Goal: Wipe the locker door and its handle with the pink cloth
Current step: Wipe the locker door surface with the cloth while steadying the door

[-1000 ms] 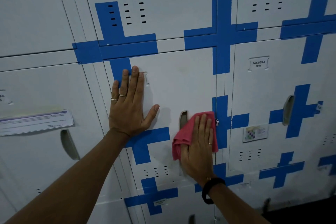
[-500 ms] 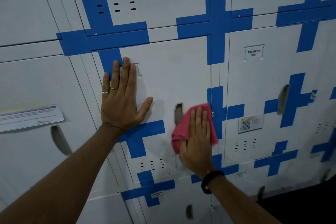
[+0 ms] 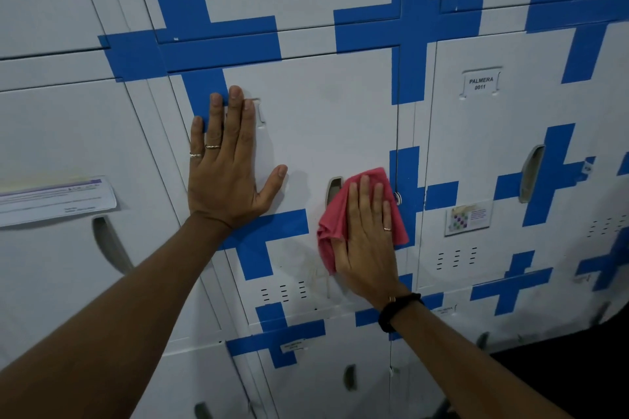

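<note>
The white locker door with blue cross markings fills the middle of the view. Its recessed handle shows at the door's right side, partly covered by the pink cloth. My right hand lies flat on the cloth and presses it against the door just right of the handle. My left hand rests flat with fingers spread on the door's upper left, over a small label holder.
Neighbouring lockers surround the door: one at the right labelled PALMERA 0011 with its own handle and a sticker, one at the left with a paper notice. Vent slots sit below the cloth.
The view has shifted so the lockers sit a little higher in the frame. The right hand and cloth stay beside the handle, with only a slight shift; the left hand keeps its place.
</note>
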